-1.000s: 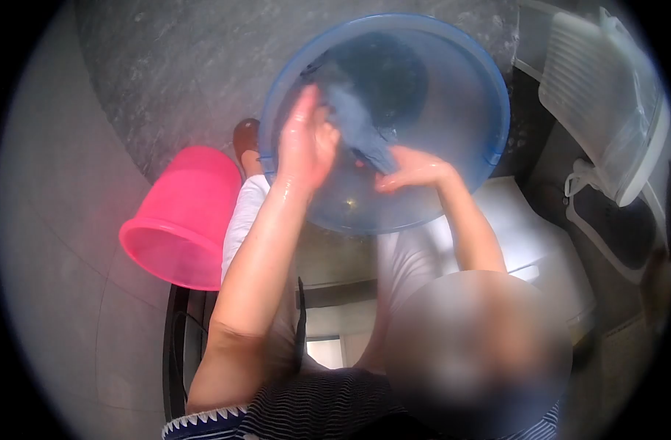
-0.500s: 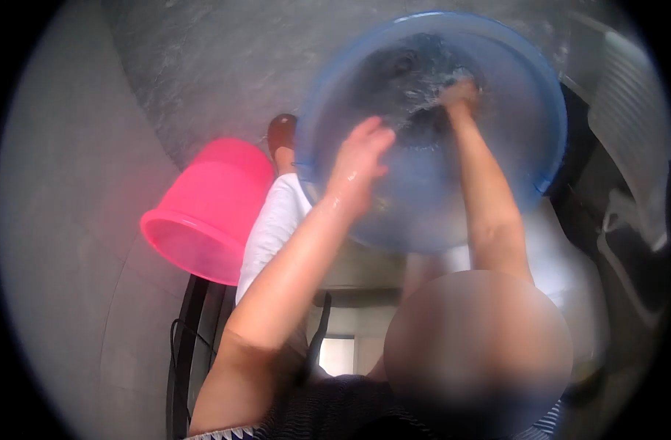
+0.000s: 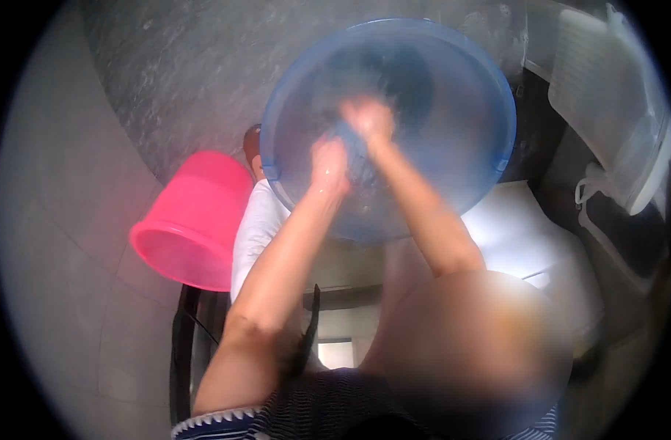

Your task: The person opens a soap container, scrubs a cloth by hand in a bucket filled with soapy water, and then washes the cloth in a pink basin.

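A large blue plastic basin (image 3: 497,158) holds water, with a dark patch (image 3: 405,77) under the surface whose kind I cannot make out. Both my hands are inside the basin, close together near its middle. My left hand (image 3: 330,163) is wet, its fingers curled inward; whatever they close on is hidden. Just beyond it and to the right, my right hand (image 3: 369,117) is smeared by motion, so its grip does not show. Water splashes around the fingers.
A pink bucket (image 3: 200,213) lies tipped on its side left of the basin. On the right stand a pale ribbed plastic washboard-like panel (image 3: 603,95) and a white sheet-like surface (image 3: 530,227). A brown shoe (image 3: 253,143) shows by the basin's left rim. The grey floor (image 3: 167,73) looks wet.
My right hand has come left and toward me, and my left hand has gone down into the basin beside it. The view has shifted, so the basin appears further left.
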### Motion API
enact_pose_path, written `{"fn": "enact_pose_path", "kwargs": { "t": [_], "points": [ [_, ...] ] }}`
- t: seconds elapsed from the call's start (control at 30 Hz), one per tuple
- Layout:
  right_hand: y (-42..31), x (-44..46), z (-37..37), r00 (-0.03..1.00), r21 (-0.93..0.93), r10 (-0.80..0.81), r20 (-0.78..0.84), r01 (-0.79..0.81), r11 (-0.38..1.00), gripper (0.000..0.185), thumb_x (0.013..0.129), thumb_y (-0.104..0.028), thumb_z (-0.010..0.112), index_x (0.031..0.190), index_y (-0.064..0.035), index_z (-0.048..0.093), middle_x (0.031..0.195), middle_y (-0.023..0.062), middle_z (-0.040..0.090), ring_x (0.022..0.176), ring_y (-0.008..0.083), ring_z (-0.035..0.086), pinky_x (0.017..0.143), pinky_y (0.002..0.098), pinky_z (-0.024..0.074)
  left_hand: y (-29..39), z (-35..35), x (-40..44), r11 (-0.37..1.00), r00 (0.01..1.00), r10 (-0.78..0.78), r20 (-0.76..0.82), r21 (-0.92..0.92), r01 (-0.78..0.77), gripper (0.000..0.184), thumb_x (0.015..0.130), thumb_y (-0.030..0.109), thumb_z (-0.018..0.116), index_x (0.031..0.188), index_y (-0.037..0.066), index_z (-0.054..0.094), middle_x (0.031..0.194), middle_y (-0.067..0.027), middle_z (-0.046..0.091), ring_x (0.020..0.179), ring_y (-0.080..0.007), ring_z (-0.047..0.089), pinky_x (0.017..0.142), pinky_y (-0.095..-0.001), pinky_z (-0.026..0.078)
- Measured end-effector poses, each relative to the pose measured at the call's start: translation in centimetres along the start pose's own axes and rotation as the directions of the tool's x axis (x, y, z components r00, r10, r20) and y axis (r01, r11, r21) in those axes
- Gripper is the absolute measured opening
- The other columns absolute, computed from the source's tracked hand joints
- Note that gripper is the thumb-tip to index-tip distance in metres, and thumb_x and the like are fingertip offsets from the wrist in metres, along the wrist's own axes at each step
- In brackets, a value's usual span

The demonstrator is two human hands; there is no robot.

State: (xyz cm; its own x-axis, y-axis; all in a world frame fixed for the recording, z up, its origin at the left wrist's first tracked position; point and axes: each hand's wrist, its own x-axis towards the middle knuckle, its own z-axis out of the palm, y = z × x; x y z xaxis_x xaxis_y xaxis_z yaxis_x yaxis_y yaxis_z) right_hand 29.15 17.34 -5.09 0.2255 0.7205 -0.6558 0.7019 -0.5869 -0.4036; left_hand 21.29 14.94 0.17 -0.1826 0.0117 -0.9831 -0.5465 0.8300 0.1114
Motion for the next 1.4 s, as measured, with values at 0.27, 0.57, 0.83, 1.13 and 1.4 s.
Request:
{"fn": "enact_pose_path", "kwargs": {
  "t": [0.27, 0.57, 0.83, 1.13, 1.4],
  "points": [
    [-1.1, -2.5, -1.6, 0.996, 0.125, 0.019, 0.088, -0.03, 0.992, 0.03, 0.073, -0.034, 0.057, 0.075, -0.0036, 0.059, 0.076, 0.0199, 0.061, 0.083, 0.0367, 0.057, 0.077, 0.0443, 0.0432, 1.1, -1.0, -0.1, 0.988, 0.982, 0.098, 0.164, 0.104, -0.116, 0.02, 0.083, 0.012, 0.045, 0.096, -0.001, 0.053, 0.088, -0.0124, 0.056, 0.076, -0.0194, 0.057, 0.06, -0.0328, 0.047],
    [9.5, 5.1, 3.3, 0.996, -0.229, 0.084, -0.027, -0.088, 0.97, 0.036, 0.079, -0.021, 0.05, 0.106, 0.0028, 0.05, 0.11, 0.0223, 0.053, 0.102, 0.0367, 0.05, 0.09, 0.054, 0.0292, 3.6, -0.8, -2.1, 0.922, 0.952, 0.084, 0.296, 0.34, -0.187, 0.067, 0.078, 0.03, 0.062, 0.133, 0.009, 0.03, 0.105, -0.0051, 0.052, 0.094, -0.0148, 0.05, 0.079, -0.0302, 0.039],
    [4.9, 5.1, -2.6, 0.99, 0.009, 0.009, 0.139, -0.01, 1.0, 0.036, 0.068, -0.018, 0.058, 0.1, -0.0001, 0.058, 0.105, 0.019, 0.058, 0.099, 0.0303, 0.055, 0.085, 0.0382, 0.043, 3.4, -0.4, -1.2, 0.976, 0.983, 0.003, 0.183, 0.215, -0.043, 0.061, 0.078, 0.027, 0.061, 0.129, 0.006, 0.035, 0.109, -0.0075, 0.052, 0.097, -0.0161, 0.049, 0.078, -0.0331, 0.039],
    [-1.4, -4.2, -7.9, 0.994, 0.343, -0.075, 0.079, 0.043, 0.938, 0.025, 0.069, -0.02, 0.054, 0.09, -0.0071, 0.059, 0.075, 0.018, 0.06, 0.072, 0.0334, 0.059, 0.063, 0.0394, 0.047, 1.6, 0.2, 0.0, 0.996, 0.894, 0.034, 0.447, 0.06, -0.068, 0.044, 0.073, 0.011, 0.054, 0.115, 0.003, 0.052, 0.111, -0.0182, 0.054, 0.106, -0.0254, 0.049, 0.092, -0.0338, 0.035],
    [-2.6, -2.8, -12.7, 0.815, 0.291, -0.183, 0.55, 0.018, 0.956, 0.039, 0.069, -0.019, 0.059, 0.103, -0.0014, 0.059, 0.084, 0.0117, 0.063, 0.077, 0.0178, 0.059, 0.069, 0.0302, 0.0452, 6.0, 1.4, -6.4, 0.141, 0.431, 0.436, 0.79, 0.413, -0.9, 0.076, 0.058, 0.012, 0.065, 0.128, 0.012, 0.036, 0.106, -0.016, 0.056, 0.107, -0.0369, 0.047, 0.1, -0.0463, 0.024]
  ]
}}
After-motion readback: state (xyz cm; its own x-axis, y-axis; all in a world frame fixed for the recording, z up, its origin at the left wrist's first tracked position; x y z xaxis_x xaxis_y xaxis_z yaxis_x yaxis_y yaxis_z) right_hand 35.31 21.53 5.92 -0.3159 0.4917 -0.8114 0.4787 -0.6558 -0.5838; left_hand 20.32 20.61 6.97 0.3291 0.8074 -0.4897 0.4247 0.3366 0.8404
